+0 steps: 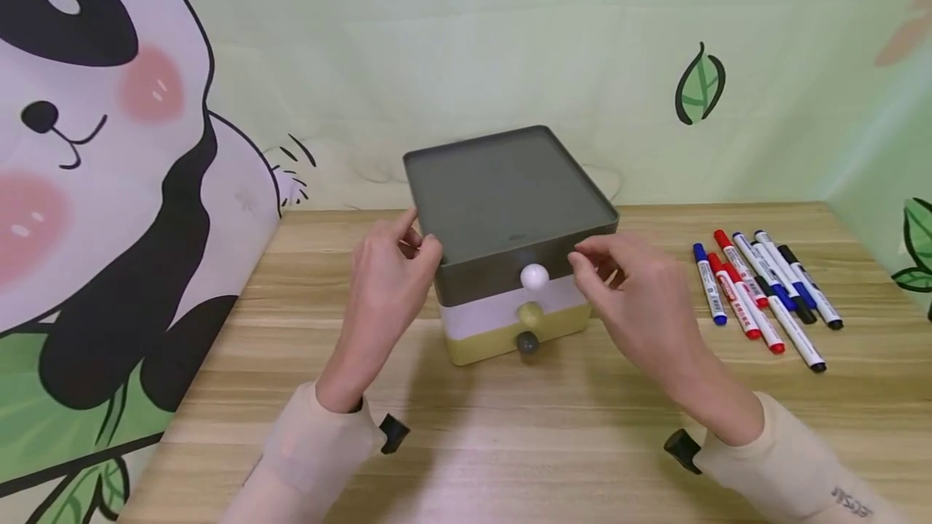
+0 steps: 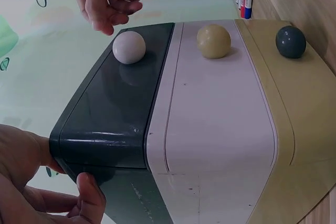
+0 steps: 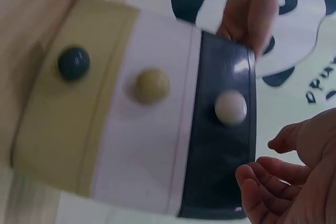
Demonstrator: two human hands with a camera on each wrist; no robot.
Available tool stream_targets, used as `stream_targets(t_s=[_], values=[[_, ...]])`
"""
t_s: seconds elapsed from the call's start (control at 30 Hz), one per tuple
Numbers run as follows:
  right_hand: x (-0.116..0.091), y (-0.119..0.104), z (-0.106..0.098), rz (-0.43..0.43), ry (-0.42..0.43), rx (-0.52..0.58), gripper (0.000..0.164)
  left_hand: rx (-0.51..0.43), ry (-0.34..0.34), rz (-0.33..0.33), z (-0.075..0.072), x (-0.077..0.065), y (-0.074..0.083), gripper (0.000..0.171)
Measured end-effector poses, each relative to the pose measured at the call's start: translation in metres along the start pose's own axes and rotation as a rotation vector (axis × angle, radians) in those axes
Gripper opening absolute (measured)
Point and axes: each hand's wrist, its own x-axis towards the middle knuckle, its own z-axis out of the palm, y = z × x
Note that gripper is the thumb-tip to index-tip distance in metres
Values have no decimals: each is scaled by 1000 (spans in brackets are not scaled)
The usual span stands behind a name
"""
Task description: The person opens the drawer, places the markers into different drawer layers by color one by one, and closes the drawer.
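A small three-tier drawer box [image 1: 510, 192] stands on the table, with a dark grey tray top and dark, pale lilac and yellow tiers. Its round knobs are a white one [image 1: 535, 276], a yellow one [image 1: 530, 314] and a dark grey one [image 1: 527, 343]. My left hand [image 1: 386, 281] holds the box's upper front-left corner, thumb at the rim and fingers along the side. By the front-right corner is my right hand [image 1: 644, 297], its fingers loosely bent and holding nothing. In the right wrist view its fingertips [image 3: 245, 174] are right at the dark drawer's edge.
Several markers [image 1: 757, 289] with blue, red and black caps lie in a loose group on the wooden table [image 1: 539, 443], right of the box. Behind stands a pale green cloth backdrop [image 1: 466, 63] with a large panda and leaves printed on it.
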Motion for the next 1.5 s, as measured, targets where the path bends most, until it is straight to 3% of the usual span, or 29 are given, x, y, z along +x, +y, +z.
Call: stream_targets(t_s=[0.17, 0.4, 0.73, 0.87, 1.07, 1.23, 1.5], values=[[-8, -7, 14, -43, -55, 51, 12, -9, -16, -25, -1, -1, 0, 53], [-14, -12, 28, -40, -93, 67, 22, 5, -31, -37, -1, -4, 2, 53], [-12, -14, 36, -11, -108, 77, 28, 6, -14, 11, 0, -6, 1, 50], [-12, -13, 39, -35, -80, 76, 26, -8, 8, 8, 1, -6, 0, 48], [-13, -13, 40, -45, -58, 58, 23, -7, 8, -28, 1, -6, 1, 47], [-16, -14, 36, -25, -73, 66, 22, -3, -3, -19, 1, -5, 1, 48], [-25, -16, 27, -69, -65, 83, 22, -2, 11, -2, 1, -6, 0, 48]])
